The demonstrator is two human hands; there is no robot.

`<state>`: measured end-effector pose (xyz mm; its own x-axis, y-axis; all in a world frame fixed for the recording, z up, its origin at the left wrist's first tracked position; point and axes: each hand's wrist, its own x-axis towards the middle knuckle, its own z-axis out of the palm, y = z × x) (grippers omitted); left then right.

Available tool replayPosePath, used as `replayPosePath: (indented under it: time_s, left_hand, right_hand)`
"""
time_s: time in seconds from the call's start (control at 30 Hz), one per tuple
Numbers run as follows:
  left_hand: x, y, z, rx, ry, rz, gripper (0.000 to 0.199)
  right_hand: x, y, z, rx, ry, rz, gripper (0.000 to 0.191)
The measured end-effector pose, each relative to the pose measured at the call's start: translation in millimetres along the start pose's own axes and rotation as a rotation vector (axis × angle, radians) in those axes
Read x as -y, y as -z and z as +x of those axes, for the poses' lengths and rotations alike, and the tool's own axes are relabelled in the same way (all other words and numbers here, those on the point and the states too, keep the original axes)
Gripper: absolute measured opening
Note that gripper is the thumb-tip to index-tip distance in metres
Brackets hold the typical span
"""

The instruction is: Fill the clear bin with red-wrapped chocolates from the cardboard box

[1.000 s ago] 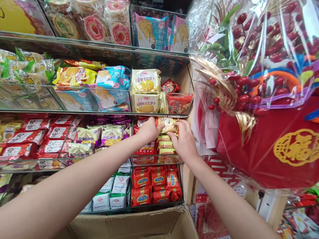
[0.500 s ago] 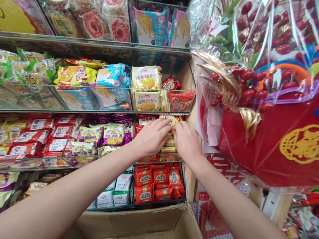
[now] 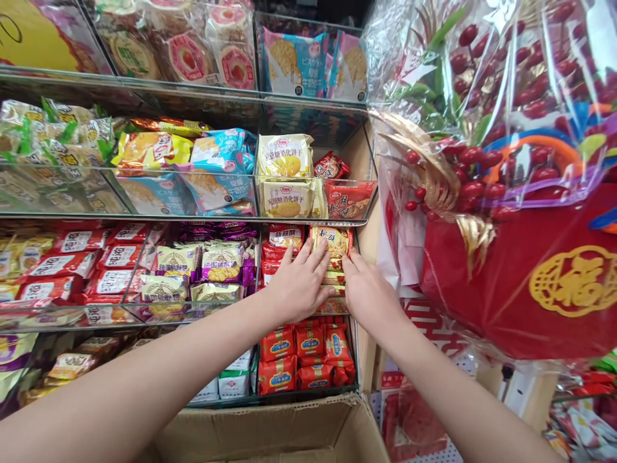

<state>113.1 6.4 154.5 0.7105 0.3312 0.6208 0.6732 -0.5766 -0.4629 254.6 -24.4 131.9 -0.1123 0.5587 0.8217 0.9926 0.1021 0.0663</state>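
Note:
My left hand (image 3: pixel 299 283) lies with fingers spread over the stacked packets in the right-hand compartment of the third shelf, its fingertips near a yellow-and-red packet (image 3: pixel 331 240). On the right side of the same stack is my right hand (image 3: pixel 367 289), its fingertips against the packets' edge; whether they grip anything is hidden. Red packets (image 3: pixel 284 235) fill the left part of this compartment, partly covered by my left hand. Below the yellow packet, more yellow packets (image 3: pixel 333 278) show between my hands.
An open cardboard box (image 3: pixel 260 427) stands below the shelves. Purple-and-cream packets (image 3: pixel 222 262) lie left of my hands, and red packets (image 3: pixel 277 374) sit on the shelf underneath. A plastic-wrapped red decoration (image 3: pixel 511 283) hangs at the right. A glass shelf edge (image 3: pixel 308 220) runs above my hands.
My left hand has moved down and spread its fingers, uncovering more of the yellow-and-red packet. My right hand has shifted slightly down and right. The view has moved a little.

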Motion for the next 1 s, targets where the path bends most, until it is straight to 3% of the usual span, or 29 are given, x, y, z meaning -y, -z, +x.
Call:
replayPosePath:
  time_s: [0.13,0.27,0.5,0.63,0.8,1.0]
  left_hand:
    - [-7,1.7,-1,-0.059,-0.001,0.037,0.057]
    - [-8,-2.7,6,-0.091,-0.004,0.061,0.064]
    - [-9,-17.3,12,-0.08,0.066,0.039,0.067]
    - [-9,-14.1,7,-0.067,0.02,-0.022,0.065]
    - [-11,-8.8,0,-0.124,0.091,0.0,0.064]
    - [-13,-17.1,6,-0.113,0.159,0.026,0.065]
  right_hand:
    - [0,-8,-26,-0.087,0.086,0.071,0.041]
    - [0,-17,-42,-0.096,0.116,0.122,0.046]
    - [-3,-27,-49,-0.1,0.123,0.163,0.055]
    - [-4,-27,-52,-0.103,0.132,0.181,0.055]
    - [-1,-24,-57,-0.095,0.115,0.166,0.056]
    - [6,-19,-69,-0.083,0.13,0.139,0.054]
